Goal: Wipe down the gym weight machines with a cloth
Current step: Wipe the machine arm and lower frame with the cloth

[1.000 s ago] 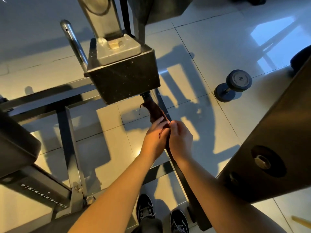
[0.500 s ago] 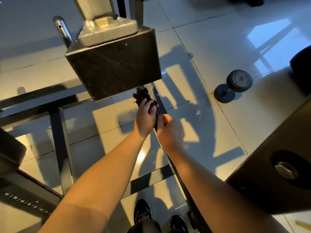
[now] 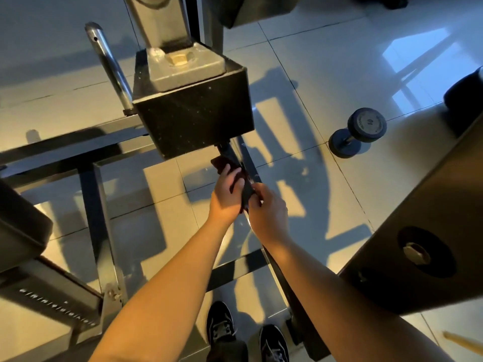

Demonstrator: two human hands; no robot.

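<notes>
Head view: gripped dark maroon cloth (image 3: pixel 225 165) around slanted dark metal bar (image 3: pixel 283 291) with left hand (image 3: pixel 226 197), fingers curled; pinched its lower end with right hand (image 3: pixel 270 214). Judged best: wrapped snugly, pulled taut, slid full length below black square block (image 3: pixel 196 118). Read "10" on grey round-ended dumbbell (image 3: pixel 359 131); left scale markings (image 3: pixel 57 308) illegible.

Most of the dark cloth (image 3: pixel 222 164) under the hands (image 3: pixel 224 197); top end of the bar (image 3: pixel 249 168) behind the black block (image 3: pixel 193 118).
</notes>
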